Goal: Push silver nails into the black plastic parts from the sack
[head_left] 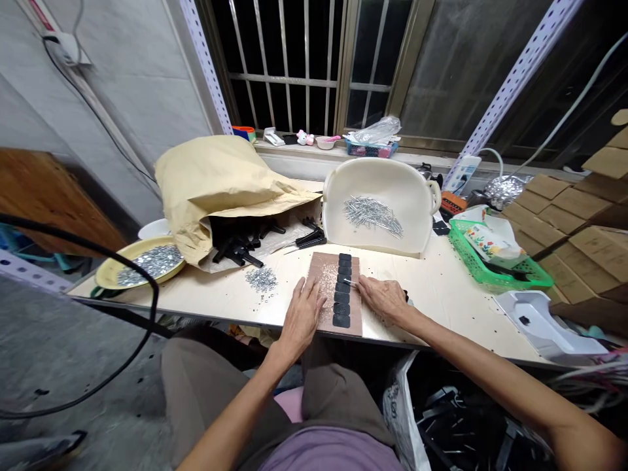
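Note:
A brown board (pixel 321 322) lies at the table's front edge, with a column of several black rounded pads (pixel 342 297) along its right part. Many tiny pale bits (pixel 328 278) are scattered on the board beside the pads. My left hand (pixel 300 314) rests on the board's left side, fingers stretched out and holding nothing. My right hand (pixel 385 297) is closed around a thin silver-tipped tool (pixel 348 281), whose tip reaches over one of the middle pads. The tool's exact kind is hidden by my fingers. A small heap of metal pieces (pixel 261 280) lies left of my left hand.
Behind the board stands a white basin (pixel 375 176) with metal pins. A paper sack (pixel 216 176) spills black-handled parts (pixel 240 248). A yellow dish (pixel 110 271) of metal pieces is at left. At right are a green basket (pixel 471 261) and stacked cartons (pixel 589 242).

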Available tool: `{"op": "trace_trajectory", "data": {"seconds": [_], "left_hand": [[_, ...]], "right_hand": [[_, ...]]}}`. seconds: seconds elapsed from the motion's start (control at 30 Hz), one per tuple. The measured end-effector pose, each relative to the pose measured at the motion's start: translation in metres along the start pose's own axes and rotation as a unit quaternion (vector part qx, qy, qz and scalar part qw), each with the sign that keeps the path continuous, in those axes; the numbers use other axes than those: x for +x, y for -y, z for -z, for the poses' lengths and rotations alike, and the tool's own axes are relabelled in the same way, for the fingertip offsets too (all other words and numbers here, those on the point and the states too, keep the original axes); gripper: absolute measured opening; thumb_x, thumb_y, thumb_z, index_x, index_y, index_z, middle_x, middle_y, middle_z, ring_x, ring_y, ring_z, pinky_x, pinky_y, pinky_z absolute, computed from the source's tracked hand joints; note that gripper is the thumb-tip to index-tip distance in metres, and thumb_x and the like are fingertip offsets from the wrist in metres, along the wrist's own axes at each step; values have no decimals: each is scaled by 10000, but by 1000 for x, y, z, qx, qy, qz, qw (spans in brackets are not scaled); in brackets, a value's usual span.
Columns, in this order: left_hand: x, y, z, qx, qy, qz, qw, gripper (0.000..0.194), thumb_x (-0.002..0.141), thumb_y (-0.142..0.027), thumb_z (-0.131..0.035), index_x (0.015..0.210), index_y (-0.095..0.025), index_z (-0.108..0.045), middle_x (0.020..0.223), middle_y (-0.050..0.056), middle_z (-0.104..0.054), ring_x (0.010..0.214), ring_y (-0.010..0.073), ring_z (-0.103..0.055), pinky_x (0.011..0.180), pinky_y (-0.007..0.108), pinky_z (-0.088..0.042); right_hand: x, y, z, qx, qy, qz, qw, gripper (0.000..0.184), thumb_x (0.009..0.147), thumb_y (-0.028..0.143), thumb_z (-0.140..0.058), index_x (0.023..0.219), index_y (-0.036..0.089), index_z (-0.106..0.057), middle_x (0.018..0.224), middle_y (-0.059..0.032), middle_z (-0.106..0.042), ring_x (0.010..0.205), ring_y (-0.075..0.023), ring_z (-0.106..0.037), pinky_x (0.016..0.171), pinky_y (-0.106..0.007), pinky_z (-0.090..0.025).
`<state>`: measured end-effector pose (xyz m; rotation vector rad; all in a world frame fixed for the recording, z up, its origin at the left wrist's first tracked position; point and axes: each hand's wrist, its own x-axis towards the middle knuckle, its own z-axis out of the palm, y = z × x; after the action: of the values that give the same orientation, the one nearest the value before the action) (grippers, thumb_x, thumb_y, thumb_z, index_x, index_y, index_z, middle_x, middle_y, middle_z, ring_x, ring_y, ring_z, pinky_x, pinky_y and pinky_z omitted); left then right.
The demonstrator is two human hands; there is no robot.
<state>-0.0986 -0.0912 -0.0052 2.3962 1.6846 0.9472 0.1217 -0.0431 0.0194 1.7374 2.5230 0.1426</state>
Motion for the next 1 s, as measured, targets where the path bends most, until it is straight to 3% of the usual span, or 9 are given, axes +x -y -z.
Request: {"op": "trace_trajectory", "data": {"seconds": [0.13, 0.4, 0.5, 0.63, 0.7, 0.83, 0.9, 1.0], "left_hand": [[-5, 10, -18, 47, 36, -11, 998, 455, 940, -333, -306, 1320, -100, -396, 1420, 141, -380, 1362, 280, -232, 1059, 455, -352], [-4, 11, -20, 67, 54, -13, 996, 464, 947, -298, -280, 1337, -65, -375, 1436, 164, -352, 1383, 274, -132, 1087, 466, -320], [-4, 11, -21, 69, 55, -15, 996, 465, 947, -283, -276, 1344, -58, -365, 1440, 168, -343, 1385, 271, -106, 1090, 468, -315], [-5, 15, -25, 73, 55, -26, 995, 455, 948, -260, -270, 1341, -56, -370, 1436, 166, -350, 1386, 270, -70, 1096, 470, -307], [-5, 17, -27, 72, 51, -30, 996, 454, 948, -253, -260, 1344, -57, -364, 1439, 168, -345, 1387, 267, -57, 1093, 478, -309], [-6, 21, -30, 66, 51, -34, 996, 456, 948, -250, -248, 1361, -78, -340, 1448, 165, -329, 1389, 261, -58, 1082, 494, -322], [-6, 20, -28, 63, 53, -32, 996, 458, 948, -248, -249, 1370, -88, -328, 1454, 159, -320, 1389, 262, -62, 1080, 497, -324], [-5, 19, -25, 59, 57, -43, 996, 463, 946, -227, -236, 1387, -98, -295, 1466, 153, -298, 1390, 256, -66, 1083, 498, -318]], "right_hand": [[8, -7, -10, -19, 16, 12, 1000, 384, 967, 427, -140, 1033, 238, -468, 821, -11, -655, 629, -157, -581, 523, -243, -247], [20, -19, -6, -55, -5, 77, 996, 398, 974, 368, -151, 944, 195, -508, 741, -46, -650, 554, -146, -527, 521, -245, -233], [7, -15, -9, -60, -2, 152, 986, 404, 980, 310, -124, 903, 175, -497, 662, -45, -624, 478, -115, -461, 493, -240, -209], [-6, -10, -14, -61, -25, 292, 954, 331, 973, 250, -169, 881, 179, -479, 686, -55, -621, 510, -113, -472, 498, -244, -219], [6, -15, -10, -64, -25, 267, 961, 326, 976, 251, -161, 903, 182, -471, 654, -41, -601, 488, -109, -455, 487, -238, -221], [40, -27, -2, -63, -29, 127, 989, 380, 985, 314, -106, 953, 168, -455, 590, -19, -560, 415, -92, -369, 453, -228, -213], [42, -29, -5, -61, -29, 153, 986, 355, 985, 304, -128, 937, 179, -457, 598, -14, -561, 422, -88, -362, 457, -229, -213], [35, -29, -12, -60, -33, 255, 965, 322, 980, 260, -159, 893, 196, -463, 618, -10, -567, 446, -85, -371, 477, -233, -214]]}}
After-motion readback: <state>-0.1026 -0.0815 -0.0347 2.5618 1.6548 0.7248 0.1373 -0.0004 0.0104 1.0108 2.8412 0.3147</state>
